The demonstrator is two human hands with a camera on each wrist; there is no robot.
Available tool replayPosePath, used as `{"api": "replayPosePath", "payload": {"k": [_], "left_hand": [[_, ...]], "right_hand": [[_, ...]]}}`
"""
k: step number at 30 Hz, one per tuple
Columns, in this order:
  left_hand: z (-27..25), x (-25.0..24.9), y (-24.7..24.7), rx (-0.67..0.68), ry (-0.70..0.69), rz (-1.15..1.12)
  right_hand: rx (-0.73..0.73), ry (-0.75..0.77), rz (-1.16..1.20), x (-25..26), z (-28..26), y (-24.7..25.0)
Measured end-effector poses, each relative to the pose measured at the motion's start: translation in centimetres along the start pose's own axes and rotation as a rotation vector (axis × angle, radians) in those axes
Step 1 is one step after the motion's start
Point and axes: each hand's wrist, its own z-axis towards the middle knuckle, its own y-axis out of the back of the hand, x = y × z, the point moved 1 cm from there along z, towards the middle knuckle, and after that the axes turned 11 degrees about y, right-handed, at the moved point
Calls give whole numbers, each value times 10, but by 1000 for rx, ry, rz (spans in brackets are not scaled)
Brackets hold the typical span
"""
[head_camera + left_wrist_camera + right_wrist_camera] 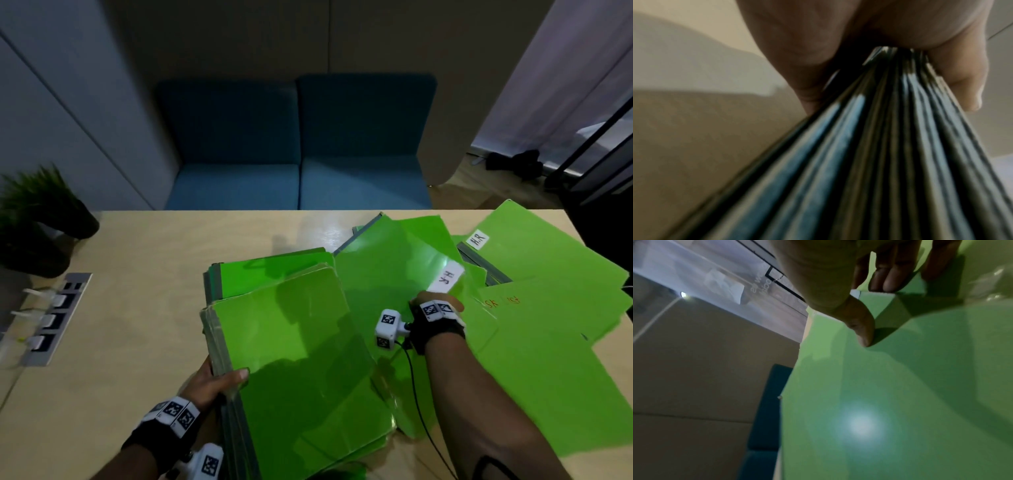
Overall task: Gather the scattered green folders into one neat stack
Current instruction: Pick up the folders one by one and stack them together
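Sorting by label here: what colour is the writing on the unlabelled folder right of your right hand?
Orange-red handwriting on the green folder; head view shows it best.

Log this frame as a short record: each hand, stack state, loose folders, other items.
left hand: grips the folder stack at its left edge, thumb on top
right hand: pinches the labelled folder, thumb on top
stack state: partly gathered, edges uneven
loose folders: overlapping, fanned to the right
table: potted plant, socket strip at left
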Motion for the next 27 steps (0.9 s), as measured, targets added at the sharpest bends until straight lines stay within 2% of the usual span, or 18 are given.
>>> {"api": "replayPosePath", "payload": {"k": [2,4,8,9,13,15,17,21,24,25,27], "left_hand": [[-4,-1,6,-6,-2,-21],[-5,-1,12,-11,-15,-41],[-9,-3,23,-51,-3,-20],[-8,-2,25,-57,-4,-15],[-10,-5,23,-29,-4,-26],[-9,-5,22,-36,7,-22],[-7,-5,22,-41,7,-21],[-6,-6,20,-26,12,-43],[8,3,31,-36,29,-41],[19,11,38,-33,36,-68],[6,0,26,-19,56,-76]], "right_hand": [[26,78,21,1,-1,12],[-21,124,125,-3,9,31],[-542,-194,747,-39,23,71],[-580,-242,776,-49,22,81],[-400,-262,633,-77,6,96],[-247,-288,602,-84,-1,80],[-150,-375,623,-85,-14,59],[-150,-431,630,-86,-12,37],[-188,-432,373,-78,-11,42],[-198,-414,302,-74,-12,44],[-203,-313,349,-65,-10,45]]}}
